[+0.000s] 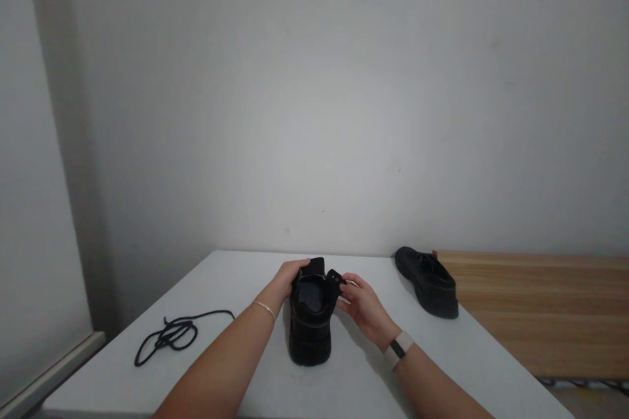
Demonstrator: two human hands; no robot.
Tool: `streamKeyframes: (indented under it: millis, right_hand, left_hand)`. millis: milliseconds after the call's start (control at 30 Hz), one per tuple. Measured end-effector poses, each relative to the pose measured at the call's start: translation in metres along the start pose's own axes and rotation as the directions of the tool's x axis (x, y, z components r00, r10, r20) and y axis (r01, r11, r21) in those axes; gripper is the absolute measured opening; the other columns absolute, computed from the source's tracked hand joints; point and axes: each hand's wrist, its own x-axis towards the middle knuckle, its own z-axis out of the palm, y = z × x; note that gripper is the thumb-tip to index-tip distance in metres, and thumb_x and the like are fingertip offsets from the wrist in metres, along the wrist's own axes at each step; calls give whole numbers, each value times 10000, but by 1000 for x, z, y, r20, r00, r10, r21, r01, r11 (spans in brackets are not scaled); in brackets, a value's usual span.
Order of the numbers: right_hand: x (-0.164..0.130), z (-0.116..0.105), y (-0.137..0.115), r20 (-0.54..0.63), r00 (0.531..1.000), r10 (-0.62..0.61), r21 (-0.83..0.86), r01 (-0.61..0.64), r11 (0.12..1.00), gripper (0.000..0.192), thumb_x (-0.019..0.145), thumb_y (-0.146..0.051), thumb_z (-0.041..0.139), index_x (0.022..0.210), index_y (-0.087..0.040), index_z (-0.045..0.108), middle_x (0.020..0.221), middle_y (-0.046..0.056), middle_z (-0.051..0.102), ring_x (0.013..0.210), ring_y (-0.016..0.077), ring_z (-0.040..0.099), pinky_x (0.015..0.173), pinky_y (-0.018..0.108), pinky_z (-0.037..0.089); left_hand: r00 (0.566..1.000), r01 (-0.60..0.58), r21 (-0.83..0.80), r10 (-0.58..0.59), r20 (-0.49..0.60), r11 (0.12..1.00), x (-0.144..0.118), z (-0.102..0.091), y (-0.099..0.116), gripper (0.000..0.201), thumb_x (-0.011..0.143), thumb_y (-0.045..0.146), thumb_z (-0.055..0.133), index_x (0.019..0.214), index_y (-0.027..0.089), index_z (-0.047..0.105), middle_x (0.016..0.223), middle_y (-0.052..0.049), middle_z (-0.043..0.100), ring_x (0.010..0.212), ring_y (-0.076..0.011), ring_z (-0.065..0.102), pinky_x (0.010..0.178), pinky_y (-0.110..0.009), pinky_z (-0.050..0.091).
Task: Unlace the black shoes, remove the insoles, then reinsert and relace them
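Now both hands, left hand [286, 277] and right hand [362, 306], grip the black shoe [309, 324].

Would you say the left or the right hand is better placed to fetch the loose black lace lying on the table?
Probably the left hand: the lace lies on its side of the shoe, while the right hand would cross over.

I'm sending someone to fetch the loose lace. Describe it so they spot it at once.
Start at the white table and look to its left part, left of the person's left hand on the black shoe. The black shoelace lies there in a loose tangle, the only cord, touching neither shoe.
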Motion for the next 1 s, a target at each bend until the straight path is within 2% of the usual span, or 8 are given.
streamKeyframes:
  millis: [167,400,500,600,667,767,900,1000]
  right_hand:
    - [-5,6,0,-9,994,-111,-24,111,994,260,597,-159,727,795,-193,562,808,-8,589,733,139,563,653,294,505]
    - [-19,16,-2,69,978,-199,5,199,980,209,682,-193,709,828,-209,560,886,-11,580,792,141,563,684,278,480]
    - [-24,17,0,24,974,-227,36,226,973,229,671,-207,726,834,-215,566,898,-9,570,807,145,559,675,270,474]
    - [-27,20,4,-17,972,-236,45,237,971,237,653,-217,740,822,-212,573,882,-10,564,797,142,553,665,263,470]
    - [-29,22,6,-29,972,-233,45,234,971,230,651,-224,740,812,-209,577,863,-8,564,787,142,553,662,264,469]
    - [-30,25,11,-47,974,-221,52,224,973,227,635,-222,746,785,-204,577,821,-10,562,762,140,553,647,258,466]
    - [-33,25,16,-34,980,-198,37,200,979,206,644,-219,731,774,-208,571,810,-11,564,762,142,556,659,259,468]
    - [-37,25,9,13,976,-216,-89,217,972,170,682,-247,694,785,-215,561,816,-4,571,764,158,559,680,290,482]
  left_hand:
    - [998,-38,-109,42,40,993,-3,2,9,338,562,397,774,703,105,679,707,-97,707,658,-220,635,625,-315,477]
    - [943,-293,-246,321,86,924,-21,-17,32,297,652,355,764,801,103,715,901,-107,715,844,-202,632,750,-262,459]
    - [933,-308,-368,355,65,877,-29,-23,31,334,664,307,765,939,131,694,984,-92,699,863,-185,637,763,-253,473]
    - [945,-212,-463,301,128,861,-35,-24,24,434,711,319,729,1112,190,622,993,-76,695,817,-183,658,746,-277,497]
    - [957,-37,-482,170,235,875,-38,-25,18,441,756,417,664,1106,153,621,953,-102,706,789,-218,671,756,-327,509]
    - [910,214,-458,-6,415,863,-40,-27,9,574,776,592,538,1008,79,655,879,-153,719,778,-283,678,791,-403,504]
    - [866,332,-423,-94,491,844,-39,-30,-2,679,746,686,476,977,75,663,873,-166,723,796,-309,678,822,-432,492]
    - [854,376,-379,-157,496,846,-35,-29,-9,755,718,728,455,1003,59,655,903,-184,717,812,-321,674,823,-430,492]
